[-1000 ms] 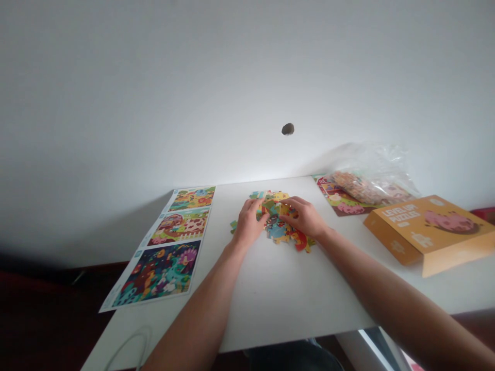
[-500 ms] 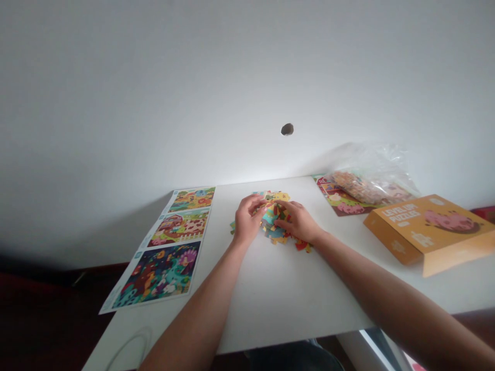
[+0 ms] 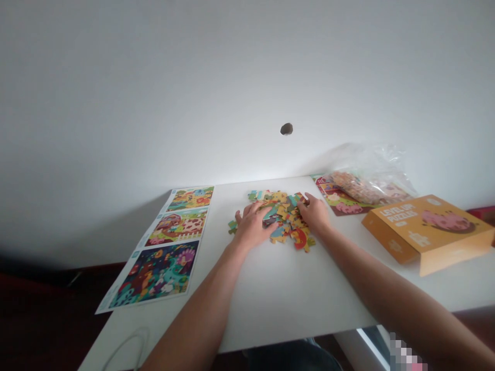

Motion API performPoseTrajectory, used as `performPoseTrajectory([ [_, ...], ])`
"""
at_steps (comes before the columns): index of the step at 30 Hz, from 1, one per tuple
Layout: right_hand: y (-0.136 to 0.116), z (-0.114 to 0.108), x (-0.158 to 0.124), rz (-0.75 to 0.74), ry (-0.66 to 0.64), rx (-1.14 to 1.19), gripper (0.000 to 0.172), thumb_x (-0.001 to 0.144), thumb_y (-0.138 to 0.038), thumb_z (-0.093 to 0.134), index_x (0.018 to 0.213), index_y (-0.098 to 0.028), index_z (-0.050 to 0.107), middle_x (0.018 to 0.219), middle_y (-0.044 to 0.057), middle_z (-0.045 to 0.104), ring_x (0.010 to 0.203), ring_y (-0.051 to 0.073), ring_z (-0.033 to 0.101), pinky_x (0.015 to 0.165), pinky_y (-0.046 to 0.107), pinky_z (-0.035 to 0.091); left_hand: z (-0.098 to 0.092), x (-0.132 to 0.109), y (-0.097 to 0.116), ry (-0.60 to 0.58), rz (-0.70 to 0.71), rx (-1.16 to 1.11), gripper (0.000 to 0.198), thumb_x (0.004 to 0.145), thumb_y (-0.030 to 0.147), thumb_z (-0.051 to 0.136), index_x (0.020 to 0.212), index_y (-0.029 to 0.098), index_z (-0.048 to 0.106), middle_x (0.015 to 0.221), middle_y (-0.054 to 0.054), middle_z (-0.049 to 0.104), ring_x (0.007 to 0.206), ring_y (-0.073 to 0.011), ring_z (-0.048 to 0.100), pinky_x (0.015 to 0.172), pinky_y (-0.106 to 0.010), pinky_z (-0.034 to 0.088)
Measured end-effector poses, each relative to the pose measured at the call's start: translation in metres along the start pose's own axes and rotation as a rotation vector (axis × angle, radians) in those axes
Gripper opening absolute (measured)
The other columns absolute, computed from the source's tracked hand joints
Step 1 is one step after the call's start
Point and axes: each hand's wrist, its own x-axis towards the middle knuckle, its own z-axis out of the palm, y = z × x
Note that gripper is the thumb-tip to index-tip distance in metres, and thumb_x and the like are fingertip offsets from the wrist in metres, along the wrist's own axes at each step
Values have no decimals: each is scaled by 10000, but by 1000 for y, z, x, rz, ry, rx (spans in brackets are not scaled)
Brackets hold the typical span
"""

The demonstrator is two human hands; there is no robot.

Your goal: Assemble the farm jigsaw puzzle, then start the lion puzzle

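A loose pile of colourful jigsaw puzzle pieces (image 3: 284, 211) lies on the white table (image 3: 270, 288). Over its left side rests my left hand (image 3: 253, 226), palm down with fingers spread and thumb pointing right across the pieces. At the pile's right edge, my right hand (image 3: 316, 215) has thumb and fingers apart, its tips touching or just beside some pieces. Both hands hide part of the pile. A red and yellow piece (image 3: 299, 239) lies at the near right, and a green piece (image 3: 232, 226) shows left of my left hand.
A sheet with three printed pictures (image 3: 154, 273) lies along the table's left side, overhanging its edge. On the right are an orange puzzle box (image 3: 406, 232), a clear bag of pieces (image 3: 359, 188) and a picture card (image 3: 344, 207) under it. A wall (image 3: 232, 103) stands behind.
My hands have moved apart, the right one going right and the left one lowering onto the pile with its fingers spreading. The pieces now lie more spread out between them.
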Motion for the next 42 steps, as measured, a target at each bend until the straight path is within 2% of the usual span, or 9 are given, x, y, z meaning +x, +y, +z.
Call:
performPoseTrajectory([
  [3,-3,0,-4,-52,-16,-150,584,884,-483,519,1395,-199,523,1281,179,574,1206,358,496,983,495,400,1,1,-2,58,-90,38,471,778,491,689,1212,318,633,1368,-55,561,1271,-309,478,1085,-561,322],
  [8,-14,1,-18,-497,-210,-194,645,830,-648,576,1414,-388,490,1559,82,287,1410,400,226,1086,600,249,1,3,-3,85,-125,57,497,790,425,664,1264,286,601,1330,-57,578,1211,-283,521,1026,-455,420],
  [13,-8,8,-14,-526,-252,-186,455,910,-542,529,1333,-382,583,1433,84,476,1329,337,381,1065,559,314,1,4,-7,90,-159,90,475,804,354,617,1274,290,605,1307,-56,582,1174,-293,540,1028,-481,426],
  [19,3,12,-2,-568,-185,-75,437,889,-389,601,1294,-230,630,1340,114,573,1228,276,515,1067,405,392,5,8,-17,70,-130,75,583,724,73,543,1274,241,639,1348,-57,554,1202,-240,533,1078,-350,423],
  [25,3,12,0,-525,-153,-54,382,877,-289,601,1247,-216,661,1318,98,601,1201,275,540,1053,389,416,0,7,-15,45,-265,153,634,716,45,526,1275,324,631,1339,-55,557,1175,-266,543,1032,-452,435],
  [29,1,6,-1,-452,-148,-96,382,881,-268,567,1251,-247,656,1336,90,590,1228,287,515,1066,449,389,-3,5,-12,75,-394,177,545,800,105,510,1285,333,611,1359,-85,550,1232,-319,487,1040,-623,354],
  [34,-7,-8,-12,-639,-264,-128,593,831,-578,609,1357,-308,567,1459,117,465,1351,385,366,1095,686,178,1,5,-14,104,-506,170,423,917,266,463,1322,290,579,1410,-131,513,1304,-407,401,991,-742,305],
  [38,-8,-8,-18,-756,-413,-154,890,684,-672,712,1458,-326,443,1536,149,339,1416,466,215,1064,767,23,7,10,-17,153,-410,52,427,931,257,436,1333,214,572,1416,-166,502,1325,-360,428,1066,-640,345],
  [42,-8,-3,-14,-795,-423,-63,821,760,-521,712,1479,-247,424,1554,174,282,1444,391,216,1146,622,172,7,14,-16,223,-157,-164,512,867,194,493,1377,176,525,1404,-137,515,1338,-233,454,1146,-401,369],
])
